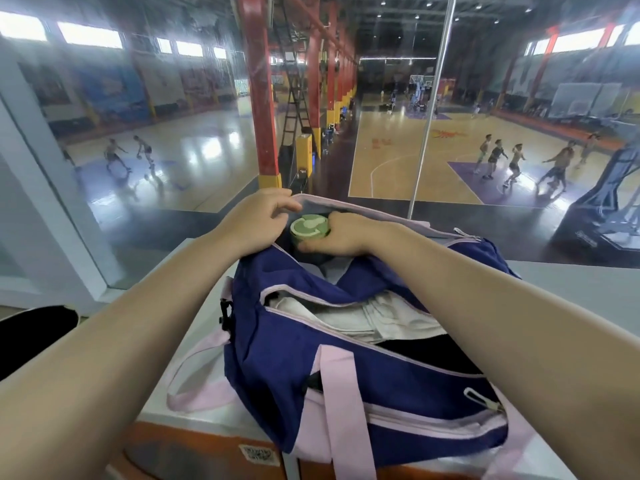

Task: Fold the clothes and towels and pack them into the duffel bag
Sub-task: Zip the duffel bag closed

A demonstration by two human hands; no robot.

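Observation:
A navy duffel bag with pale pink trim and straps lies on a grey ledge in front of me. Its main zip is open, showing folded white cloth and something black beneath. At the bag's far side a pocket is held open. My left hand pinches the pocket's pink upper edge. My right hand grips a green round-lidded container whose lower part sits inside that pocket opening.
The grey ledge ends at a glass pane overlooking a basketball hall with players far below. A dark round object sits at the left edge. An orange panel with a QR sticker runs under the ledge.

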